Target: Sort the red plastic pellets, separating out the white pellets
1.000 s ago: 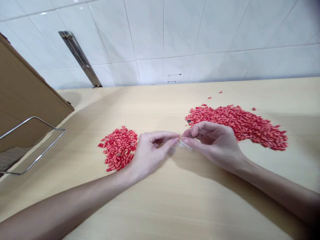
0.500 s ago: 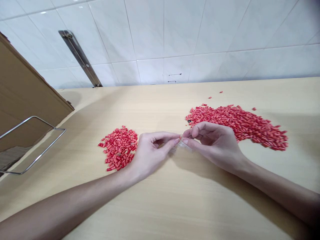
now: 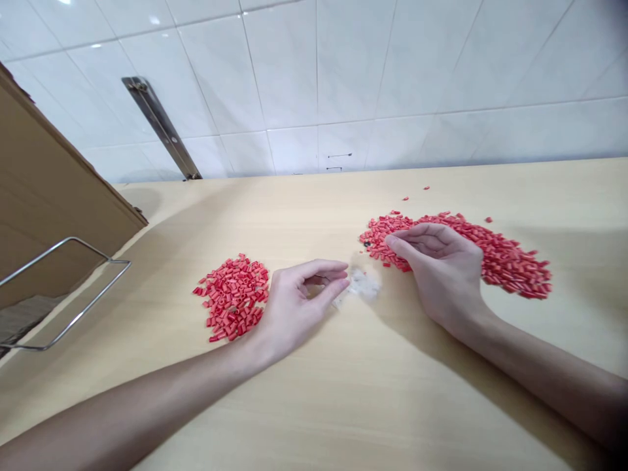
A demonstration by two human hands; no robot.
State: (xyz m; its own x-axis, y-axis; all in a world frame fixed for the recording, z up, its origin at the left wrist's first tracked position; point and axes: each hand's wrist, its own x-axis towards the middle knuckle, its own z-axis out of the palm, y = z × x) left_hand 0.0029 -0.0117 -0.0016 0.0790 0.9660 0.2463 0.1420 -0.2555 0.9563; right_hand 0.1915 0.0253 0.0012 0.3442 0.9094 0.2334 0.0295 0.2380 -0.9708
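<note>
In the head view, the left hand (image 3: 299, 297) rests on its side on the light wooden table (image 3: 343, 405), thumb and forefinger curled toward each other with their tips close together just beside a small whitish, translucent clump (image 3: 362, 285) lying on the surface; whether anything is pinched between those fingertips is too small to tell. The clump sits right off the left fingertips, between the two hands, and apart from the right one. The right hand (image 3: 444, 271) lies farther back and to the right, its fingers bent and reaching into the near left edge of the large pile of red pieces (image 3: 471, 252), fingertips touching the short red tube-like bits there; the fingers are curled loosely rather than clenched, and it cannot be told whether a piece is gripped. This large pile spreads out behind and to the right of the right hand. A small pile of red pieces (image 3: 233, 297) lies just beside the heel of the left hand, on its outer side. At the far left stand a cardboard box (image 3: 44, 196) and a wire frame (image 3: 69, 288), with a metal bar (image 3: 161, 127) leaning against the white tiled wall (image 3: 392, 72).
</note>
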